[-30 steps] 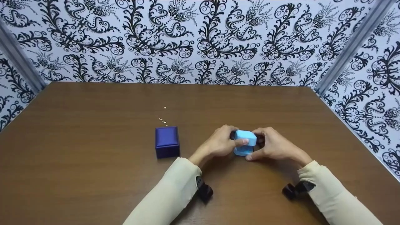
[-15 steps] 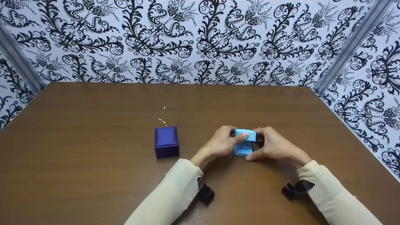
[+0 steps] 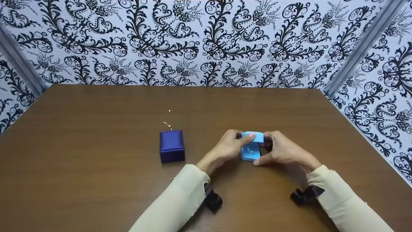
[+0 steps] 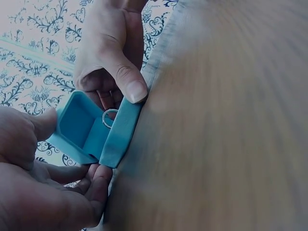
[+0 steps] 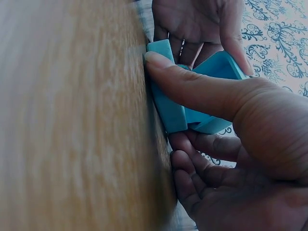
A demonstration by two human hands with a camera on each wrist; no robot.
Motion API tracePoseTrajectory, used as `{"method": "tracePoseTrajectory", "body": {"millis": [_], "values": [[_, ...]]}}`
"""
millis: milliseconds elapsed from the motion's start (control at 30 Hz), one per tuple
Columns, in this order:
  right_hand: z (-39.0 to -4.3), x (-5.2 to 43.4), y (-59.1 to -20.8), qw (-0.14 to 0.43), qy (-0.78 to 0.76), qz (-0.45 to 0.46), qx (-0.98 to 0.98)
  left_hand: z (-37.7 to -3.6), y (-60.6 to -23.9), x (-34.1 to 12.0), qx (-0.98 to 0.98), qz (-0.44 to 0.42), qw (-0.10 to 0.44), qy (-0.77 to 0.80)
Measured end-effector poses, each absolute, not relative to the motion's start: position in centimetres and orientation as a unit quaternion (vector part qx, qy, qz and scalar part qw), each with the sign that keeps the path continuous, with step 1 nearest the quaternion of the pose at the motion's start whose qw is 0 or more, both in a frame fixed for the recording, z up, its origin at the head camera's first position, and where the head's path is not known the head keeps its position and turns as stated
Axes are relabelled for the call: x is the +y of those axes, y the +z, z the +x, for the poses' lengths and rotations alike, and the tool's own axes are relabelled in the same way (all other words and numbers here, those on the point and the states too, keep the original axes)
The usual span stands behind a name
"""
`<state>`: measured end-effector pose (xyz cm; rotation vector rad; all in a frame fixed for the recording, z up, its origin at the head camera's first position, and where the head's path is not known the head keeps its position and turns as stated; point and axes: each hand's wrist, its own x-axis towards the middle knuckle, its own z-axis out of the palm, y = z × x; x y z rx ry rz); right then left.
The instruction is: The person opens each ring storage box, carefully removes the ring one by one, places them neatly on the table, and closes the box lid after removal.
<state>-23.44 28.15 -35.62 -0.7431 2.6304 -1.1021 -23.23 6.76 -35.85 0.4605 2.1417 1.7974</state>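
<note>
A light blue ring box (image 3: 250,155) stands on the table with its lid (image 3: 258,138) raised. Inside it a silver ring (image 4: 109,118) sits upright, clear in the left wrist view. My left hand (image 3: 227,145) pinches the lid, thumb on its front edge and fingers at the side. From the other side my right hand (image 3: 285,150) grips the base, its thumb at the front corner. In the right wrist view that thumb lies along the base (image 5: 168,108) and hides part of the opening.
A dark blue box (image 3: 172,141), closed, stands left of my left hand. Small bright specks (image 3: 167,124) show on the brown table (image 3: 96,145) behind it. A wall with black scroll patterns (image 3: 199,42) borders the table's back and sides.
The lid has tilted up and back under my left thumb, so the inside of the ring box now shows more. My right hand has stayed in place.
</note>
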Motion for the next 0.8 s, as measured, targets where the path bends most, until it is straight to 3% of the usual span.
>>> {"method": "tracePoseTrajectory", "body": {"millis": [533,800], "values": [[-23.57,28.19,-35.81,0.091,-0.377,-0.256,0.885,-23.16,-35.82,6.90,0.752,0.098,0.155,0.633],[-23.24,28.07,-35.64,0.095,-0.381,-0.235,0.889,-23.20,-35.76,6.72,0.753,0.112,0.148,0.631]]}}
